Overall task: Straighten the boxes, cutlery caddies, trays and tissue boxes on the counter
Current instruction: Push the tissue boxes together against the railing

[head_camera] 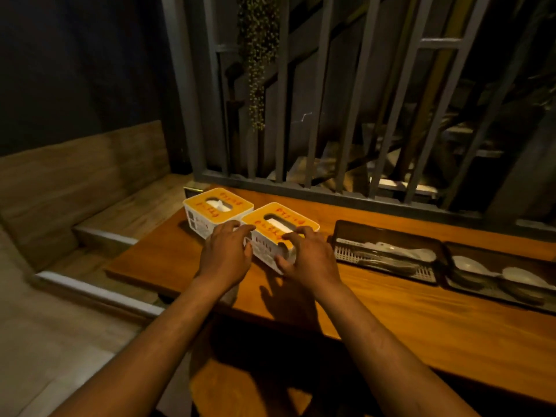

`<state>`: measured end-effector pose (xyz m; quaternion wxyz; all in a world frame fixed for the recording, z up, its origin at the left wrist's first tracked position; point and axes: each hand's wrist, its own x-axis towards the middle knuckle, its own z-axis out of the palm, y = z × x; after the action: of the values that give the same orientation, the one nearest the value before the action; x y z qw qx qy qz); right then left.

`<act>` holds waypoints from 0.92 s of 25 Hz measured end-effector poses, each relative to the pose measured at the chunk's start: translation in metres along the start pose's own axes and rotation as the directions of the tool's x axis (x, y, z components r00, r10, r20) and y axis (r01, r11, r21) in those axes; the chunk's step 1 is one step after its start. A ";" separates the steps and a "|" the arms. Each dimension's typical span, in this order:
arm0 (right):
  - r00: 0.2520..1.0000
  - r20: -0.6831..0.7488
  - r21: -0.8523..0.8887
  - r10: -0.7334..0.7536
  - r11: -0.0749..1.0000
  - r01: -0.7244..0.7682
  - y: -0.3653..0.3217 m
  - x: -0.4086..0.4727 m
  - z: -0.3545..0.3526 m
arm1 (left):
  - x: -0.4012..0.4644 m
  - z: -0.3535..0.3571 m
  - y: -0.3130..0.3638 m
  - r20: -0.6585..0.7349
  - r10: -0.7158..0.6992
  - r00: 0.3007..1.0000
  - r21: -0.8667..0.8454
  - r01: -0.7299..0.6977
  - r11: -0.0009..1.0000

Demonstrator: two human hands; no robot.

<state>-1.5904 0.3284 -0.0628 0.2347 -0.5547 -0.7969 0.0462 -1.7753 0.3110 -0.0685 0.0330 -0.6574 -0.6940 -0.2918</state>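
Note:
Two white tissue boxes with orange lids stand side by side on the wooden counter [391, 314]. The nearer tissue box [281, 224] is gripped by both hands: my left hand [225, 251] on its left end, my right hand [310, 257] on its right front corner, fingers curled over the lid's edge. The farther tissue box [216, 207] sits just left of it, close to or touching it, near the counter's left end. Right of my hands lie two dark cutlery trays, the first tray [388, 233] and the second tray [469, 251], each holding white spoons.
A grey metal railing [331, 197] runs along the counter's back edge. Wooden steps [132, 218] drop away beyond the counter's left end. The second tray runs out of frame at the right.

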 end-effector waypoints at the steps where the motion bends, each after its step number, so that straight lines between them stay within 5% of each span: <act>1: 1.000 -0.008 -0.034 0.014 0.999 -0.014 -0.006 0.005 0.006 | 0.009 0.002 -0.008 0.006 0.016 1.000 -0.002 -0.016 1.000; 10: 0.944 -0.238 0.105 0.227 0.973 -0.207 -0.007 0.006 0.047 | 0.058 0.026 -0.071 0.149 0.288 0.946 -0.008 -0.290 0.957; 14: 0.920 -0.241 0.029 0.308 0.950 -0.310 -0.001 0.012 0.041 | 0.051 0.042 -0.071 0.096 0.383 0.919 -0.011 -0.383 0.924; 19: 0.928 -0.141 -0.147 0.345 0.920 -0.364 0.020 0.036 0.026 | 0.063 0.054 -0.042 0.158 0.347 0.924 -0.095 -0.335 0.937; 23: 0.898 -0.207 -0.050 0.387 0.913 -0.405 0.032 0.031 0.031 | 0.067 0.062 -0.019 0.192 0.331 0.924 -0.114 -0.314 0.942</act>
<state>-1.5843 0.3748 -0.0907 0.2708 -0.7172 -0.6421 0.0026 -1.7809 0.3990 -0.0981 -0.0187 -0.7904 -0.5634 -0.2398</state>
